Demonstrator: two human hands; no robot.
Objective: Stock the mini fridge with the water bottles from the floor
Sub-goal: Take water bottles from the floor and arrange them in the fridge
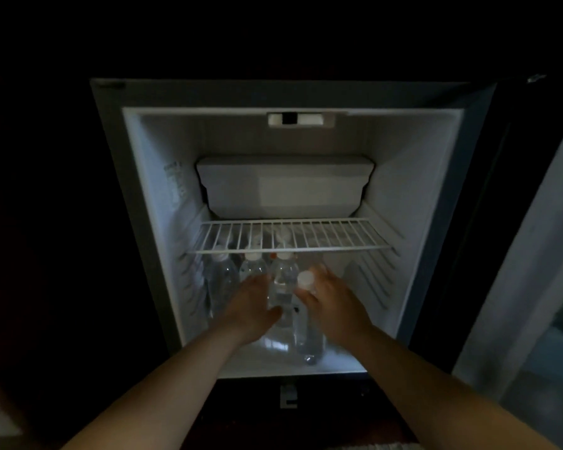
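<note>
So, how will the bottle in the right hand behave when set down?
The bottle looks full of water, so probably heavy for its size and fairly stiff. Tall and narrow, gripped high by the right hand, it could tip against the neighbouring bottles if released early.

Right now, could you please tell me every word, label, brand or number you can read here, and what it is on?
Nothing is legible.
Printed sticker on the white left inner wall of the mini fridge: too blurred to read.
Clear plastic water bottles with white caps: no readable label.
</note>
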